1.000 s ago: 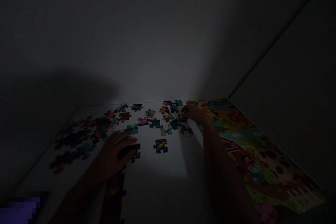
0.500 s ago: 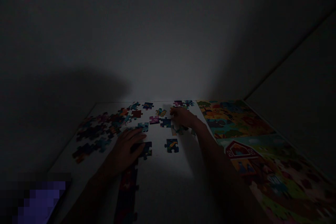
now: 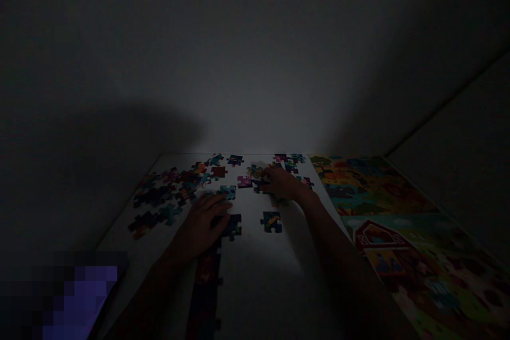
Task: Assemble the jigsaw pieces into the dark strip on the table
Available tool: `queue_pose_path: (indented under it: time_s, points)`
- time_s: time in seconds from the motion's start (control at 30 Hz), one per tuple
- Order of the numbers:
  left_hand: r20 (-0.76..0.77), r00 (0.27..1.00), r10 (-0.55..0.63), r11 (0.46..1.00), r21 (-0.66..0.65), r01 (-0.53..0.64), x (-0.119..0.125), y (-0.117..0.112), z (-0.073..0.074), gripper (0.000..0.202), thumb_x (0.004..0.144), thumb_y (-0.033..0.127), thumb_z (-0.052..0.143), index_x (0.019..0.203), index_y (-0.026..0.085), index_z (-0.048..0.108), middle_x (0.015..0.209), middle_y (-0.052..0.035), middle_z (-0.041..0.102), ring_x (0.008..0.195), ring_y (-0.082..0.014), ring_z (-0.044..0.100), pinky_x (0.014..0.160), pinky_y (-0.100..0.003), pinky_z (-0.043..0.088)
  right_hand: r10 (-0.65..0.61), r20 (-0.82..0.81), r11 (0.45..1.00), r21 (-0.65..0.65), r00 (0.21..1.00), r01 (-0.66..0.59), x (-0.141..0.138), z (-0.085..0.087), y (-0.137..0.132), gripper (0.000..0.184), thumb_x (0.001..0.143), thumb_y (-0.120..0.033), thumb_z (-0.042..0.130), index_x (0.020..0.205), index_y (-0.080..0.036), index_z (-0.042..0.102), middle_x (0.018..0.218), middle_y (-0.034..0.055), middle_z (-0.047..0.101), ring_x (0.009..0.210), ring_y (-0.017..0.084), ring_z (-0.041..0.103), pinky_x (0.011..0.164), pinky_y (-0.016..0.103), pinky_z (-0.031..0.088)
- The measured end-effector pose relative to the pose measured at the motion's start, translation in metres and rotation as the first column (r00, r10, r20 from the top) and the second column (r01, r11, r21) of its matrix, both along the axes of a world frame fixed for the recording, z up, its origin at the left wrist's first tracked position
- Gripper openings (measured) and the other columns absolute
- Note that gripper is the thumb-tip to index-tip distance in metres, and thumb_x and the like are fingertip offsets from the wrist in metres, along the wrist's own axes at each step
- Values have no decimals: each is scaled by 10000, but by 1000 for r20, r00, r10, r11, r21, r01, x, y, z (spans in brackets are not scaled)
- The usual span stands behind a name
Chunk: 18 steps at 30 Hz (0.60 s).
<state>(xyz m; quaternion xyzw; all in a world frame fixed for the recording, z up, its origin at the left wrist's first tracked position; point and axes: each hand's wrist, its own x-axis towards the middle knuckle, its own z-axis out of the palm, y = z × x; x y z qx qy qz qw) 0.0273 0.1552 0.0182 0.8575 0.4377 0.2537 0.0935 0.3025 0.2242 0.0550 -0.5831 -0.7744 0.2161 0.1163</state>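
In dim light, my left hand [image 3: 204, 221] lies flat with its fingers apart on the white tabletop. Its thumb touches or nearly touches a dark blue puzzle piece [image 3: 234, 227], which sits at the top of a joined strip of dark pieces [image 3: 204, 287]. My right hand [image 3: 283, 184] reaches in among loose pieces with thumb and forefinger apart. The fingertips are at a yellow-and-teal piece [image 3: 254, 171] and over a dark blue piece partly hidden beneath them. Left of these is a purple piece [image 3: 244, 181]. A single dark piece with an orange figure [image 3: 271, 221] lies between the hands.
Many loose pieces [image 3: 159, 194] are heaped on the left. More pieces [image 3: 297, 159] lie along the back edge by the wall [image 3: 255, 90]. Two pictures, an animal scene [image 3: 350, 180] and a farm scene [image 3: 422, 271], cover the right side. A blurred purple screen [image 3: 79, 303] is lower left.
The view has shifted, moving everything rightward in the picture. My right hand has come slightly left and nearer, over the yellow-and-teal piece, its fingers spreading. My left hand has stayed in place.
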Motion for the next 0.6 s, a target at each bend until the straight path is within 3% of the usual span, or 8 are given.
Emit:
queue_pose_path:
  time_s: [0.2, 0.43, 0.6]
  points:
    - [29, 995, 90, 995, 30, -91, -1, -1, 2, 295, 940, 254, 460, 1097, 226, 709, 1214, -80, 676, 1135, -247, 609, 1031, -464, 469, -59, -69, 998, 12, 996, 60, -2, -4, 10, 259, 913, -278, 601, 1135, -170, 679, 1156, 117, 684, 1058, 224, 633, 917, 309, 468]
    - [23, 953, 302, 952, 40, -302, -7, 1, 2, 349, 868, 113, 416, 1048, 217, 696, 1107, -72, 698, 1074, -252, 632, 987, -459, 489, -55, -46, 995, 85, 997, 59, -26, -7, 32, 274, 906, -250, 584, 1137, -143, 686, 1174, 141, 676, 1069, 226, 641, 917, 296, 467]
    - [-18, 935, 353, 936, 6, -353, -6, 2, 1, 352, 826, 78, 443, 1028, 224, 691, 1084, -65, 707, 1060, -267, 636, 962, -462, 492, -73, -20, 991, 113, 997, 75, -46, -6, 43, 361, 904, -195, 546, 1249, -142, 633, 1298, 153, 609, 1174, 229, 588, 1004, 304, 428]
